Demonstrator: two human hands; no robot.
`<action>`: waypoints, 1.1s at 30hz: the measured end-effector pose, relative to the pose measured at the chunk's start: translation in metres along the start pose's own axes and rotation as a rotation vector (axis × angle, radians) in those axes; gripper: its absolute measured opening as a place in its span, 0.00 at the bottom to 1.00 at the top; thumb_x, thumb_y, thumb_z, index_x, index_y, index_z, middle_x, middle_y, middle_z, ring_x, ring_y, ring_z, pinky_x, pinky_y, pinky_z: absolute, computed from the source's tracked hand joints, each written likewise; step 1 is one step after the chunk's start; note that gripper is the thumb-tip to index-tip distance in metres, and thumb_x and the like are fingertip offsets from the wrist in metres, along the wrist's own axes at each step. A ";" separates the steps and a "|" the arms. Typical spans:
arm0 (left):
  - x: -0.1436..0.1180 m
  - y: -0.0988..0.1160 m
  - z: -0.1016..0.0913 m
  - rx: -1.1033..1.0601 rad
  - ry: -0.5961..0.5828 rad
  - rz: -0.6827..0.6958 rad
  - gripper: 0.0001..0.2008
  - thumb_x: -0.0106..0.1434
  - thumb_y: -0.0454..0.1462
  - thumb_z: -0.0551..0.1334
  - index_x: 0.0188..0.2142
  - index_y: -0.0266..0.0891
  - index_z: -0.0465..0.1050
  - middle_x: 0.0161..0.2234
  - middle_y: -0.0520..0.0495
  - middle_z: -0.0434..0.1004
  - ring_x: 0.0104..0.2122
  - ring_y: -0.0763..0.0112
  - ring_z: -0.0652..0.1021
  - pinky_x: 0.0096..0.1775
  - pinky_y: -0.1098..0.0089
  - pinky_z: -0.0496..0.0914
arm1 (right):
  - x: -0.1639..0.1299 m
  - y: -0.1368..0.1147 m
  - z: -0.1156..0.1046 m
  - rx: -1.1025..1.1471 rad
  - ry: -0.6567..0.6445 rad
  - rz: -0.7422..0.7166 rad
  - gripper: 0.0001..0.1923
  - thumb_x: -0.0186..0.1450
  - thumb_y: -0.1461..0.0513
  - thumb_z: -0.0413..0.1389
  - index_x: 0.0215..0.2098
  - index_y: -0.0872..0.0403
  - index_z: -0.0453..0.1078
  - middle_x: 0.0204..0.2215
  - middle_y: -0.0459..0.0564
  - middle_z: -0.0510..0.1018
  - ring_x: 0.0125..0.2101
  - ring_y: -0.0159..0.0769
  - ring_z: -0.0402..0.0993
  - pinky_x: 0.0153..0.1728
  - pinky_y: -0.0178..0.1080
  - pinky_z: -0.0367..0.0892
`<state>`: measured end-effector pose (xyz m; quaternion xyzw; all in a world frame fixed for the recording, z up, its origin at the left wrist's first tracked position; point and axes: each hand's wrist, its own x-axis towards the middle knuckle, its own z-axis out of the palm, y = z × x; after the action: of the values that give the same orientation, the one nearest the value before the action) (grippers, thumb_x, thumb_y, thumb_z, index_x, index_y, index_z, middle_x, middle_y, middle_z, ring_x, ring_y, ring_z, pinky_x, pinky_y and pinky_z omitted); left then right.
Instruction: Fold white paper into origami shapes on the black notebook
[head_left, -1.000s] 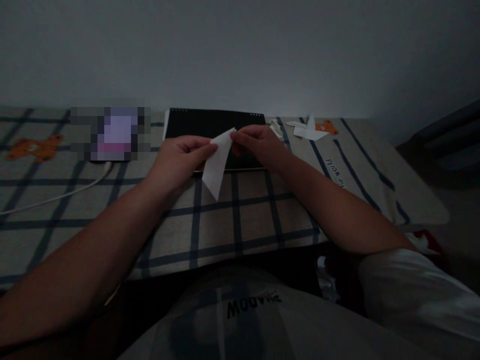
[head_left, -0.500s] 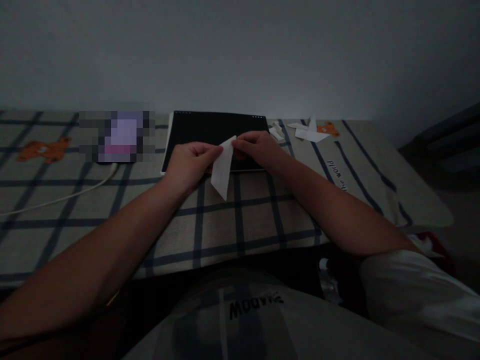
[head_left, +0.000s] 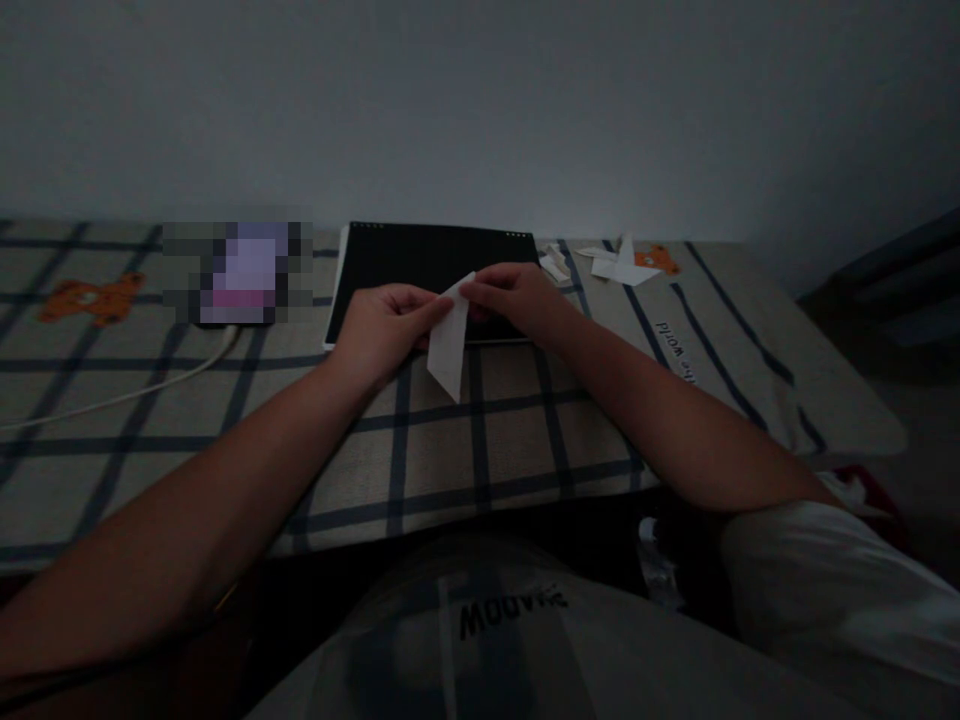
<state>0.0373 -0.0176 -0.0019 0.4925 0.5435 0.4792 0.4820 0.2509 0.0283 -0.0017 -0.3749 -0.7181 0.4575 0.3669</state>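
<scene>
White paper: one folded white paper piece (head_left: 448, 345), tapering to a near point, held above the checked cloth-covered bench (head_left: 480, 440).
Handling: probably light, thin, easily creased; best pinched at its far edge.
Fingers: left hand (head_left: 386, 325) and right hand (head_left: 510, 297) both clamped on it.
Count: one black notebook (head_left: 420, 262); several white paper scraps (head_left: 619, 262) far right; one white cable (head_left: 112, 395).

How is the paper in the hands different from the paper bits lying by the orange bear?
The folded paper is pinched by the left hand and right hand; the paper bits lie untouched on the checked cloth. The folded paper is one long point; the bits spread out. Both are white.
</scene>
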 end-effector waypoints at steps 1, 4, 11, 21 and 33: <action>-0.001 0.000 -0.001 0.008 -0.005 0.015 0.07 0.64 0.36 0.77 0.29 0.43 0.84 0.29 0.49 0.87 0.27 0.69 0.83 0.30 0.71 0.79 | 0.001 0.002 0.000 -0.006 -0.008 -0.008 0.18 0.72 0.47 0.68 0.34 0.51 0.79 0.30 0.46 0.82 0.32 0.35 0.75 0.39 0.39 0.74; -0.002 -0.002 -0.003 0.041 -0.005 0.057 0.07 0.64 0.37 0.77 0.30 0.42 0.85 0.28 0.49 0.87 0.26 0.69 0.83 0.29 0.71 0.77 | 0.003 0.007 -0.002 -0.021 -0.018 -0.023 0.18 0.72 0.47 0.69 0.35 0.52 0.80 0.30 0.45 0.82 0.34 0.34 0.77 0.38 0.37 0.73; -0.001 -0.002 -0.002 -0.025 -0.020 0.031 0.08 0.64 0.37 0.77 0.29 0.42 0.85 0.28 0.48 0.87 0.27 0.68 0.83 0.30 0.71 0.78 | 0.002 0.006 -0.002 0.009 -0.027 -0.025 0.16 0.72 0.49 0.68 0.35 0.52 0.81 0.31 0.45 0.83 0.34 0.35 0.76 0.39 0.38 0.74; -0.001 0.003 0.000 -0.078 -0.051 -0.051 0.07 0.64 0.34 0.76 0.30 0.40 0.83 0.29 0.48 0.88 0.28 0.68 0.86 0.30 0.72 0.80 | 0.001 0.005 -0.001 -0.036 0.027 0.002 0.15 0.75 0.52 0.67 0.36 0.54 0.83 0.31 0.46 0.84 0.34 0.34 0.76 0.39 0.38 0.71; -0.005 0.000 -0.002 0.027 0.021 0.117 0.08 0.65 0.40 0.77 0.32 0.40 0.86 0.32 0.47 0.89 0.33 0.64 0.89 0.36 0.68 0.85 | 0.002 0.008 0.005 0.033 -0.030 0.067 0.14 0.69 0.51 0.74 0.39 0.54 0.87 0.34 0.48 0.89 0.35 0.36 0.82 0.39 0.37 0.77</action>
<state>0.0360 -0.0225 -0.0020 0.5249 0.5252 0.5044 0.4407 0.2473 0.0306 -0.0102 -0.3856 -0.7029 0.4868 0.3467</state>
